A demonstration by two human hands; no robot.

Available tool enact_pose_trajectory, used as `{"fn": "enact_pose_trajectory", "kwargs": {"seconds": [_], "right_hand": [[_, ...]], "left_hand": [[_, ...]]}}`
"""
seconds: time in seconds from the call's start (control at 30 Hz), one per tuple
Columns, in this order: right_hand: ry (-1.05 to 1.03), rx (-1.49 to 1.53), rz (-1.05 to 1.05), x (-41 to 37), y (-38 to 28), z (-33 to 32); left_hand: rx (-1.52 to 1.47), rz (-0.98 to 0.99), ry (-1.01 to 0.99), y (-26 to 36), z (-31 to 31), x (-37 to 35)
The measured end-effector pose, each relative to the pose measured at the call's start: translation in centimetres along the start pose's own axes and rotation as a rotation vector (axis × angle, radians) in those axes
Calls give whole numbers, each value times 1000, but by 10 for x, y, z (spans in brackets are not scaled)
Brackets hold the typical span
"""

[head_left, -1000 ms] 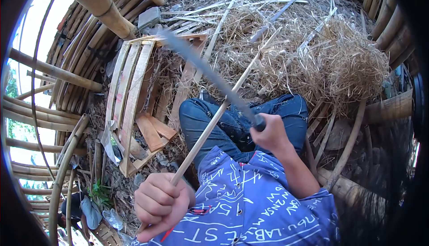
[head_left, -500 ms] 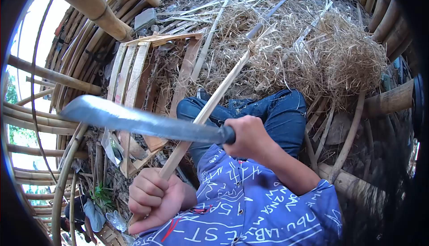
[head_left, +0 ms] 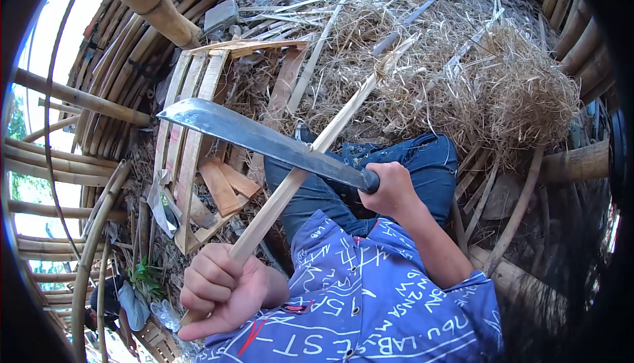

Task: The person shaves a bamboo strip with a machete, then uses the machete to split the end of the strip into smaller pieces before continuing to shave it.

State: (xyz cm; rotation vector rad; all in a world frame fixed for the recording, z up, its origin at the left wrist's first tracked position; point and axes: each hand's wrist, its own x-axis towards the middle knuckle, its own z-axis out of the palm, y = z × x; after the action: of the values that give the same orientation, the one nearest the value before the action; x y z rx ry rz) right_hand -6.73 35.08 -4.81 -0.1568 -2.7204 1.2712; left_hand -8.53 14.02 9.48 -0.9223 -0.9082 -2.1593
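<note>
My left hand [head_left: 221, 287] is closed around the lower end of a long pale bamboo strip [head_left: 269, 212], which slants up and away to a frayed, splintered far end. In my right hand [head_left: 391, 189] is the dark handle of a machete [head_left: 244, 137]. Its broad blade points left and lies across the strip around mid-length, with a small curl of shaving at the crossing. Both the strip and the blade are above my legs in blue jeans [head_left: 422, 171].
A broken wooden crate [head_left: 198, 109] stands left of my legs. Ahead lies a heap of fine shavings [head_left: 508, 92] with loose strips. Bamboo poles [head_left: 86, 102] form the walls around me. A grey block [head_left: 221, 16] rests at the back, and another person [head_left: 122, 303] is partly visible at lower left.
The machete has moved forward and right along the bamboo strip, away from my left hand. My right hand moved with it, while my left hand keeps its hold.
</note>
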Motion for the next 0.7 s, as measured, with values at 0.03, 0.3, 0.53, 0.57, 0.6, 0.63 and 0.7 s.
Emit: {"fn": "enact_pose_trajectory", "kwargs": {"seconds": [0.03,0.3,0.53,0.57,0.6,0.63,0.7], "right_hand": [[-1,-2,-1,1,1,-1],[24,-111,113,-1,24,-3],[74,-124,93,1,33,-5],[80,-147,129,0,39,-4],[90,-173,165,-1,46,-5],[105,-130,222,-5,57,-7],[108,-117,415,-14,106,-16]], "left_hand": [[0,1,2,-1,0,0],[1,2,1,-1,-1,6],[-3,4,-13,-1,-2,9],[-8,5,-18,-1,-5,10],[-18,7,-23,-2,-7,12],[-23,10,-23,-3,-6,15],[-49,52,46,-1,-1,21]]}}
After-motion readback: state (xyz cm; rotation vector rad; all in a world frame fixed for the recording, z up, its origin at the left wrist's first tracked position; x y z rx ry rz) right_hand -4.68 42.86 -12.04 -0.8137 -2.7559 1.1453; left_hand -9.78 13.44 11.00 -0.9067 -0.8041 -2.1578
